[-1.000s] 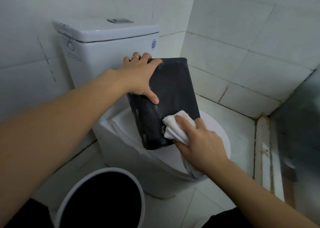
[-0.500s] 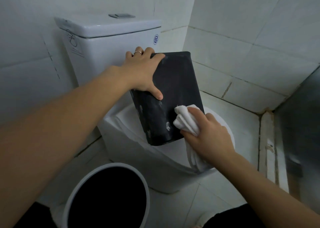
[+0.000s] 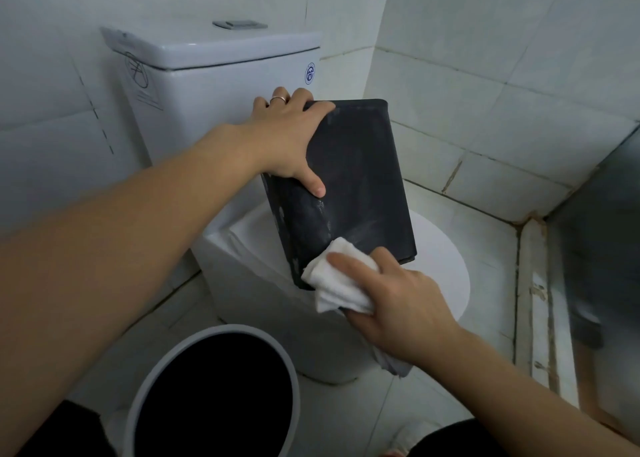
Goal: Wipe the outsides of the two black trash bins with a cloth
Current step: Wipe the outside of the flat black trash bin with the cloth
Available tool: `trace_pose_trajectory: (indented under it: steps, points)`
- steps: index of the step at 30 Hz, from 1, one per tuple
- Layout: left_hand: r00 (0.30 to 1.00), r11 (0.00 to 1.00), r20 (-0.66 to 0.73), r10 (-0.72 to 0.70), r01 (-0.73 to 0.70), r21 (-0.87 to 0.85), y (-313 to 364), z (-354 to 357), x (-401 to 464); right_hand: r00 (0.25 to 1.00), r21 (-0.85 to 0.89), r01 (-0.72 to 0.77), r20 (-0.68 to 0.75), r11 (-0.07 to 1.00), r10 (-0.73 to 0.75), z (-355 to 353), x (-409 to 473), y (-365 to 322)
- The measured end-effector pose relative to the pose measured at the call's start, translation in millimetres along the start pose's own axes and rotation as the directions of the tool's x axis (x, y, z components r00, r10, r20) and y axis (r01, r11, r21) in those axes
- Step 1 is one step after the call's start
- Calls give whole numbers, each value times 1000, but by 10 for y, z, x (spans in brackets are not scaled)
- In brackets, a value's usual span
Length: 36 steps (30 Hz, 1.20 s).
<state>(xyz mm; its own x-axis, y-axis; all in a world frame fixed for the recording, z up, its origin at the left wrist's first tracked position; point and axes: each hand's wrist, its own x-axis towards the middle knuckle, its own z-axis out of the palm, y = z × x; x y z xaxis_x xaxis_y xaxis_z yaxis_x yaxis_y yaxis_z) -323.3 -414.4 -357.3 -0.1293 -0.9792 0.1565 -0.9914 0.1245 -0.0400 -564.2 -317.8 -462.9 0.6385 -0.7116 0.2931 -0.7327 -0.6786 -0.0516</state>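
Step in hand: wiping the first of the two bins, lower end of its upturned face. Far left, white tiled wall [image 3: 52, 103], then the white ceramic toilet tank [image 3: 214, 75] with a grey flush button [image 3: 240, 24] on its lid. Bottom left, a round bin with a pale grey rim and black inside [image 3: 214, 397] stands on the tiled floor [image 3: 166, 318], just in front of the toilet; probably the second bin, its outside barely shows, so wiped or not cannot be told. Left hand [image 3: 287, 137] grips the top left corner of the black rectangular plastic trash bin [image 3: 356, 179], fingers curled over the far edge, thumb pressed flat on the face, a ring on one finger. The bin is tilted and props on the closed white toilet lid [image 3: 440, 248]. Pale smears and white flecks show on the face and left edge. Right hand [image 3: 391, 300] pinches a bunched white cloth [image 3: 332, 283], forefinger straight on top, pressing it on the bin's bottom left corner; a cloth tail hangs below the wrist. Next move likely calls for sweeping up the speckled left edge, then turning the bin to unseen sides, left hand regripping. In the way: the round bin close by the knees, the tank right behind. Right: tiled corner, stained floor kerb [image 3: 533, 283].
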Motion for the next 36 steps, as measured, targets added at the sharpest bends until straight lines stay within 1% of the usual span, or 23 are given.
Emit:
trace_pose_trajectory:
  steps: [5,7,9,11,13,19,22,25,28,34,36]
  points:
    - [1000,1000,-6,-16,16,-2,-14,7,-29,985,45,-173,-14,984,174,-52,102,134]
    - [1000,1000,-5,-26,26,-1,-19,13,-38,978,70,-206,-16,976,208,-56,109,114]
    - [1000,1000,-3,-22,22,3,-3,10,-31,981,100,-192,23,976,191,-49,86,28]
    - [1000,1000,7,-18,18,5,15,1,-13,991,99,-123,57,987,118,-28,41,-81]
    - [1000,1000,13,-18,18,5,18,-9,-2,997,73,-52,55,996,48,-10,4,-147]
    - [1000,1000,1,-21,21,2,-9,7,-13,995,57,26,93,998,-32,-23,-97,-103]
    - [1000,1000,-6,-21,21,-3,-15,12,-18,993,76,15,119,997,-24,-32,-115,-93]
    - [1000,1000,-18,2,-2,7,11,11,-23,996,83,-17,90,996,9,-102,58,-66]
    - [999,1000,-28,21,-20,18,26,0,-26,997,130,-60,55,990,53,-165,258,-35]
    - [1000,1000,-17,12,-12,26,13,-1,-13,983,77,14,181,997,-27,-128,-35,-1]
    - [1000,999,-16,15,-14,29,11,2,-11,984,65,21,174,998,-32,-122,-39,12]
